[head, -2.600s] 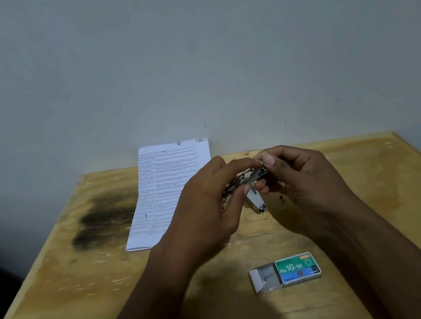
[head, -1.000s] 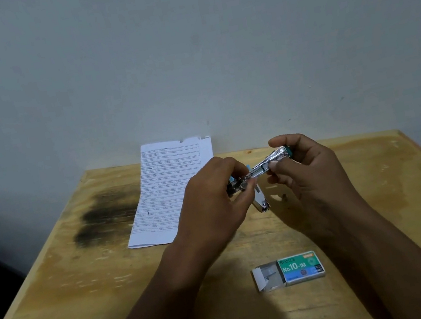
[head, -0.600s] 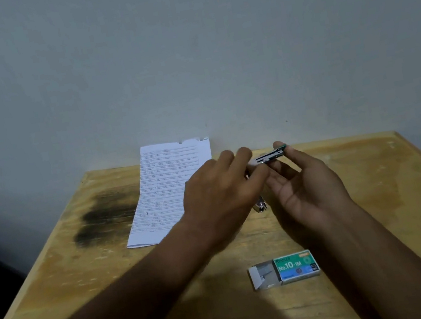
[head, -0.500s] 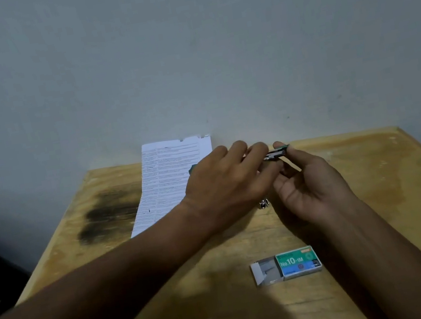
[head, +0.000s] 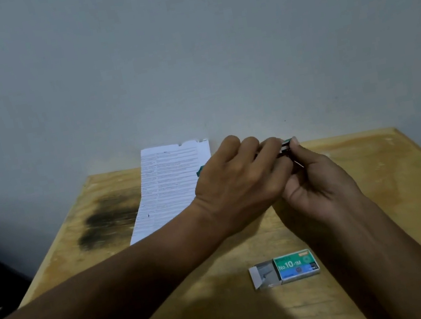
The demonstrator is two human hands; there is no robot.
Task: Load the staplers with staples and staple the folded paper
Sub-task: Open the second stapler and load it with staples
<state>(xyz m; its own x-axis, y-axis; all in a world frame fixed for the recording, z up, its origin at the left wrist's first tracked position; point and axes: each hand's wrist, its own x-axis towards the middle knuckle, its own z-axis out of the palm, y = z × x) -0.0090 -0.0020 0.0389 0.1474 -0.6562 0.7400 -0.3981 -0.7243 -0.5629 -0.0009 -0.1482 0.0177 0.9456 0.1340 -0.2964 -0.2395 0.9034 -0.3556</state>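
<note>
1. Between the two hands, at about 12 o'clock over the surface, sits the stapler; only a green-and-metal tip shows past the knuckles.
2. Left hand is curled over the stapler from 9 o'clock, fingers closed on it; a green bit peeks out at its far side, maybe the stapler's other end.
3. Right hand pinches the tip from 3 o'clock, thumb and forefinger narrow.
4. To load well, I judge: steady the body with the left, keep the channel level, seat the strip fully, then close gently.
5. Staple box, drawer slid open, lies at 6 o'clock, near the right forearm.
6. Paper lies flat at 10 o'clock; its near corner is covered by the left wrist.
7. Hidden: whether the stapler is open, and whether staples are inside.
</note>
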